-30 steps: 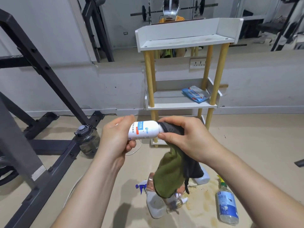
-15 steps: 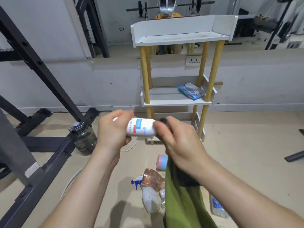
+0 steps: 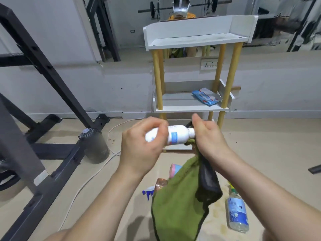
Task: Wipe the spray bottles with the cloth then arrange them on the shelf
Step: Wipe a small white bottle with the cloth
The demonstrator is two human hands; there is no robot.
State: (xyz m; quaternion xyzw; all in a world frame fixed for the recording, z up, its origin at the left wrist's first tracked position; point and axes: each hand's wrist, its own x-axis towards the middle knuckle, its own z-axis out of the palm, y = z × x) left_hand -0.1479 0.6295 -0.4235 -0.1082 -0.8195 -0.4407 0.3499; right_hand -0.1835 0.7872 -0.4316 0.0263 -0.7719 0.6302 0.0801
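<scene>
Two hands at work: left hand (image 3: 140, 146) clamps white plastic spray bottle (image 3: 171, 135) horizontal before white three-tier shelf (image 3: 191, 108), exposing neck; right hand (image 3: 208, 138) pinches green microfibre cloth (image 3: 177, 197) around neck, wiping

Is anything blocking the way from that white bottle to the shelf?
Nothing visible does. The white bottle is held in front of the shelf; its top tier is bare, and the middle one holds only a blue packet at its right end.

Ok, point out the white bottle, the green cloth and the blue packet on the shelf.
white bottle (image 3: 175, 136), head view, its labelled body.
green cloth (image 3: 177, 204), head view, the hanging part.
blue packet (image 3: 205, 96), head view, its top face.
</scene>
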